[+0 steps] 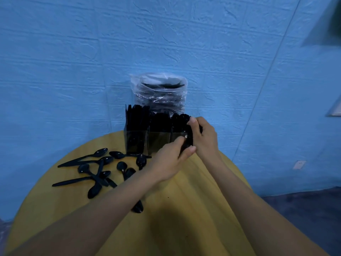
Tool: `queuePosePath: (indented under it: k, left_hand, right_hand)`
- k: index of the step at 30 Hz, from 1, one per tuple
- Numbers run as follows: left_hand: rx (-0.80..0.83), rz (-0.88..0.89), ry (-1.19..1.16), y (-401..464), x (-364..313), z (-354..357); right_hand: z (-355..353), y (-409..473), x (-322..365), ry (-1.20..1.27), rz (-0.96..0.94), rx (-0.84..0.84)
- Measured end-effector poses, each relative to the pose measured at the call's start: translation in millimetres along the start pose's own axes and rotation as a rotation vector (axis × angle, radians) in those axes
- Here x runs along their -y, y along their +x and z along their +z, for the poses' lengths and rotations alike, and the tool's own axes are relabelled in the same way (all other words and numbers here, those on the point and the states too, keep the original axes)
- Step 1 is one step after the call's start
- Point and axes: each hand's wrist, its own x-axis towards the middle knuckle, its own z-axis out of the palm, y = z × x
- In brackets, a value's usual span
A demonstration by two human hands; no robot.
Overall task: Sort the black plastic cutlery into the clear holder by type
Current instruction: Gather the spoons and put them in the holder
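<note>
Behind both hands (186,145), bundle (188,143) seemingly spoons

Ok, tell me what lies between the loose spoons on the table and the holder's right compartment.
In the head view, the left hand reaches across that stretch, gripping a bundle of spoons with the right hand at the holder.

blue textured wall (166,34), round wooden table (184,209)

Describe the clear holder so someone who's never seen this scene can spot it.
On the round yellow table, look at the far edge against the blue wall. The clear holder stands there: three side-by-side compartments packed with upright black cutlery, unlike the crinkled plastic bag behind it.
</note>
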Motion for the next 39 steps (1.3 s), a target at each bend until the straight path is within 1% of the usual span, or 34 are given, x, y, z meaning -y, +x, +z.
queuePosePath:
  k: [2, 4, 5, 7, 9, 11, 13, 18, 21, 24, 29, 31, 34, 36, 39]
  left_hand:
    - [0.006, 0.017, -0.122, 7, 7, 0]
    - [0.042, 0.030, -0.207, 12, 12, -2]
    - [0.066, 0.034, -0.232, 15, 14, -3]
    - [0.061, 0.046, -0.223, 23, 17, -3]
    - [-0.044, 0.053, -0.078, 31, 26, -6]
    - [-0.183, 0.083, 0.184, 35, 41, -10]
    - [-0.257, 0.130, 0.391, 35, 58, -11]
    - [-0.271, 0.200, 0.652, 37, 78, 0]
    - [-0.248, 0.228, 0.716, 39, 82, 5]
    - [-0.219, 0.233, 0.733, 39, 84, 6]
    - [-0.197, 0.213, 0.723, 39, 82, 7]
    - [-0.203, 0.226, 0.706, 38, 83, 8]
    - [-0.194, 0.224, 0.713, 37, 85, 9]
    - [-0.169, 0.207, 0.720, 35, 85, 7]
    - [-0.119, 0.196, 0.702, 30, 82, 2]
  right_hand:
    - [-9, 7, -2, 0.062, 0.014, 0.130]
    - [-18, 14, -6, 0.048, 0.018, 0.259]
    - [-21, 18, -8, 0.004, 0.009, 0.275]
    - [-24, 26, -10, -0.089, -0.030, 0.211]
    - [-27, 39, -13, -0.169, -0.049, 0.089]
    - [-33, 55, -17, -0.204, -0.041, -0.039]
    - [-37, 69, -20, -0.228, -0.052, -0.122]
    - [-31, 88, -24, -0.330, -0.046, -0.220]
    - [-22, 91, -25, -0.385, -0.030, -0.224]
    - [-10, 90, -23, -0.481, -0.095, -0.183]
    - [19, 84, -24, -0.839, -0.337, -0.057]
    - [32, 80, -29, -0.868, -0.412, -0.046]
    - [47, 73, -46, -0.835, -0.545, -0.013]
    - [53, 65, -56, -0.854, -0.495, 0.102]
    - [50, 59, -59, -0.829, -0.364, 0.176]
